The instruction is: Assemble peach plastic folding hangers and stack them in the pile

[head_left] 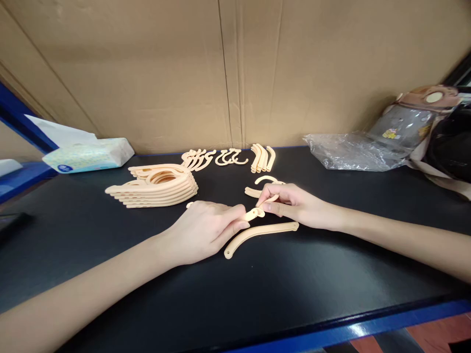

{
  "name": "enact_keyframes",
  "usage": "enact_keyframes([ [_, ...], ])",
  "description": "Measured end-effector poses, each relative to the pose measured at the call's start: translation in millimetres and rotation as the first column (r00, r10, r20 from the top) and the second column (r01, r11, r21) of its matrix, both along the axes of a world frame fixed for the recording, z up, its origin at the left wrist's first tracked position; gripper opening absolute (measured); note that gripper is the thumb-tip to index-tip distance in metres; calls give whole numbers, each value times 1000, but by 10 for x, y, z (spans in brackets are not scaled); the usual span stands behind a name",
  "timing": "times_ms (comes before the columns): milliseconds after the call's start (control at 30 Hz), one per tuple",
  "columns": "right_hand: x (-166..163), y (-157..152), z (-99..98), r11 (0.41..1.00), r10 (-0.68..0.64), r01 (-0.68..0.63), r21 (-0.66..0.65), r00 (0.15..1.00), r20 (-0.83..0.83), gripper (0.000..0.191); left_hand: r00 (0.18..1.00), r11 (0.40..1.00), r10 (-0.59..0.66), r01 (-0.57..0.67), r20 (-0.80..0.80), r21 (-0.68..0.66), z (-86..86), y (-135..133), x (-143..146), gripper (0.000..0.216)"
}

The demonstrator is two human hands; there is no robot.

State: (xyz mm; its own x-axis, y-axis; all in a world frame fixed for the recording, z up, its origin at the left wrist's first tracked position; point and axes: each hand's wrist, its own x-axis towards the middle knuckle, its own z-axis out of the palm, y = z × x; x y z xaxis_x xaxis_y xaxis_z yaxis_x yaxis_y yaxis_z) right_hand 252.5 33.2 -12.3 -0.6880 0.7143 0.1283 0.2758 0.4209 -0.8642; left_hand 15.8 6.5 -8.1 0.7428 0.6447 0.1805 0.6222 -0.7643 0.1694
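Note:
My left hand (pixel 208 228) is closed on a cream plastic hanger arm (pixel 251 214), whose holed end pokes out past thumb and forefinger. Pinched in my right hand (pixel 290 203) is a thin curved hanger piece (pixel 273 198), its end touching that of the left one; fingers partly hide it. Just below both hands, a loose hanger arm (pixel 259 230) lies on the black table. Behind the right fingers lie a hanger hook (pixel 265 179) and another short arm (pixel 252 192), partly covered.
A stack of cream hanger parts (pixel 162 189) sits on the left. Farther back are several small curved parts (pixel 198 159), several hooks (pixel 231 157) and several arms (pixel 262 158). Tissues (pixel 88 154), a plastic bag (pixel 349 152) and a bottle (pixel 403 122) stand near the cardboard wall (pixel 165 73).

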Motion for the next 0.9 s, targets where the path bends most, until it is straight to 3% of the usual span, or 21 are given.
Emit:
enact_keyframes([
  [400, 5, -12, 5, 1000, 25, -25, -11, 1000, 7, 20, 1000, 999, 13, -14, -12, -52, -17, 13, -8, 34],
  [900, -19, -22, 0, 1000, -8, 7, -13, 999, -43, 17, 999, 1000, 30, -30, -10, 1, -16, 3, -1, 31],
])
